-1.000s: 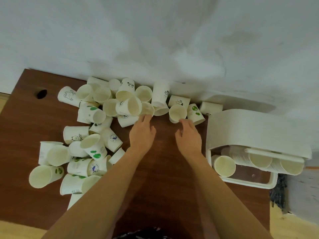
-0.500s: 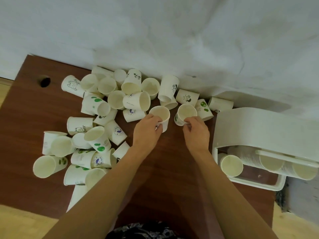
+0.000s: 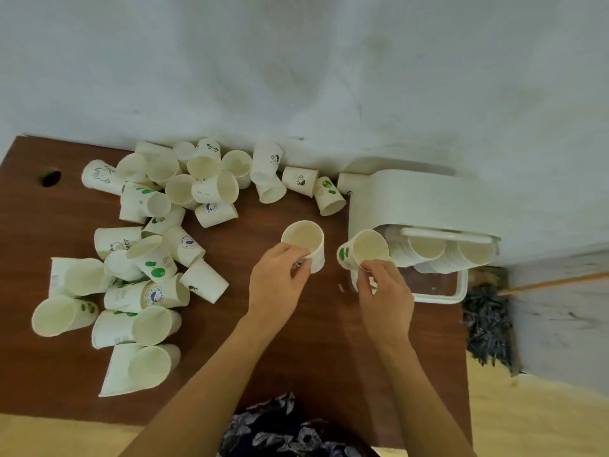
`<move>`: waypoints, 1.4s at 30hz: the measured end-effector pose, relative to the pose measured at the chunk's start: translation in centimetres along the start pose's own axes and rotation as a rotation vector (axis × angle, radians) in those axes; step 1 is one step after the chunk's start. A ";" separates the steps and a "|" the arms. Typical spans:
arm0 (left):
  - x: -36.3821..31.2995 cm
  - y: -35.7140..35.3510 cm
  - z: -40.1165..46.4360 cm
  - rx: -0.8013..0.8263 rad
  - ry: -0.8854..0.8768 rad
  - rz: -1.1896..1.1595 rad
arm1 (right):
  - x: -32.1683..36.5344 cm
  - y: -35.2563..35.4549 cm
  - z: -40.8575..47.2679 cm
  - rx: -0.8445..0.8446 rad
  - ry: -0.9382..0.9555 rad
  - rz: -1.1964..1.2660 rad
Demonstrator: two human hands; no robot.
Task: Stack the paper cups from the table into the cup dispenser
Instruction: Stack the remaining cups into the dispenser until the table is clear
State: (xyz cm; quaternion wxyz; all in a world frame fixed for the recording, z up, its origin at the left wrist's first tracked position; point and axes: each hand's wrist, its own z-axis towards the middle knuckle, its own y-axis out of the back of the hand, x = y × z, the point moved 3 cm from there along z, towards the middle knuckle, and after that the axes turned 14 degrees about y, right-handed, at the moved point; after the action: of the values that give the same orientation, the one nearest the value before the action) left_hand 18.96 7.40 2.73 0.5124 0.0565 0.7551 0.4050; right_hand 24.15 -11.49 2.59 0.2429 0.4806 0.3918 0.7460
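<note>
My left hand grips a white paper cup by its lower wall, mouth facing up toward me, above the middle of the brown table. My right hand holds a second cup with green spots, tilted, its mouth close to the front of the white cup dispenser. Inside the dispenser lie two rows of stacked cups, mouths toward me. A pile of several loose cups covers the table's left and back.
A white wall runs behind the table. A cable hole sits at the table's back left. A dark mop head with an orange handle lies on the floor to the right of the table. Patterned dark cloth shows at the near edge.
Both hands reached into the pile, each took a cup, and drew back toward me. The right hand carried its cup rightward to the dispenser's front.
</note>
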 end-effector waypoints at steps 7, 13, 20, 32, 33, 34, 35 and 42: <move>-3.7 -1.4 -2.9 0.016 -0.064 -0.037 | -3.5 2.1 -1.9 0.035 0.039 -0.094; -3.5 -2.8 -3.4 -0.038 0.041 0.014 | -5.6 2.0 -2.0 0.051 0.059 -0.073; -4.5 -3.8 -3.7 -0.049 0.025 0.050 | -8.0 0.8 -1.7 0.175 0.059 -0.102; -8.0 -8.1 -3.7 0.066 -0.176 0.061 | -11.1 -0.3 -1.7 0.349 0.081 -0.095; -8.1 -8.6 -3.7 0.076 -0.187 0.083 | -11.3 0.1 -1.8 0.313 0.058 -0.073; -8.2 -9.1 -3.7 0.091 -0.199 0.110 | -11.4 0.6 -2.0 0.280 0.034 -0.048; -8.3 -9.7 -3.7 0.111 -0.212 0.137 | -11.5 1.1 -2.0 0.253 0.009 -0.020; -7.3 -13.9 -2.7 0.256 -0.191 0.365 | -13.0 3.0 -2.0 0.261 -0.062 0.059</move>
State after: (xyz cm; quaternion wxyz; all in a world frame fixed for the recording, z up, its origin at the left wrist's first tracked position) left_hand 24.78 -7.01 -0.83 0.4883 0.2946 0.7257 0.3849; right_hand 27.87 -23.51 -2.27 0.1683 0.5422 0.4634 0.6804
